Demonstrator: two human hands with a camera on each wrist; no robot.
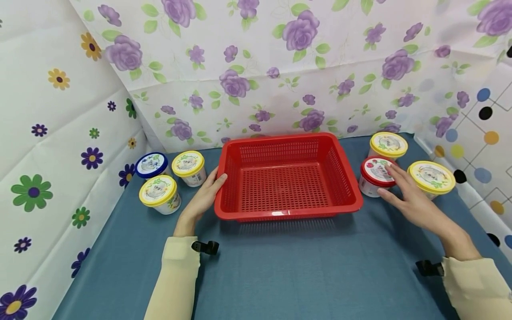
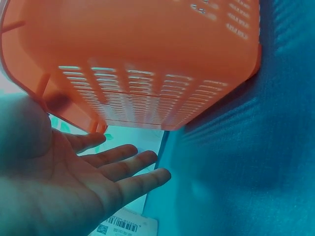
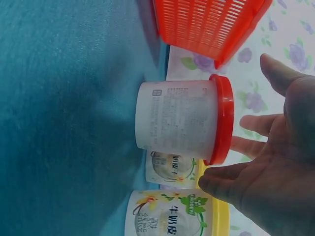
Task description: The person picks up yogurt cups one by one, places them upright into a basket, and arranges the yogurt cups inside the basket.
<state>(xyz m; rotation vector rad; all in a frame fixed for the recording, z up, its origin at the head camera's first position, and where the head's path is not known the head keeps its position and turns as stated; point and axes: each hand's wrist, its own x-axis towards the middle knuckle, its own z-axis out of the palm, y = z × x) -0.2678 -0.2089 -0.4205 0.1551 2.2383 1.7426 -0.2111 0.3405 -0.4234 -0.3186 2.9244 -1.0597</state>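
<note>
The red basket point(image 1: 284, 186) stands mid-table; my left hand point(image 1: 205, 195) is at its left rim, fingers extended. In the left wrist view the left hand point(image 2: 74, 172) lies beside the basket's perforated wall point(image 2: 142, 88), fingers spread. On the right, my right hand point(image 1: 416, 204) is over the red-lidded tub point(image 1: 377, 173), fingertips at the lid's right side. The right wrist view has the right hand point(image 3: 256, 162) with spread fingers beside the red-lidded tub point(image 3: 177, 118); whether they touch is unclear.
Left of the basket stand a blue-lidded tub point(image 1: 151, 165) and two yellow-lidded tubs point(image 1: 158, 191), point(image 1: 189, 164). Two more yellow-lidded tubs point(image 1: 389, 145), point(image 1: 431, 177) stand at the right. Floral cloth point(image 1: 256, 71) hangs behind the blue tabletop point(image 1: 304, 271).
</note>
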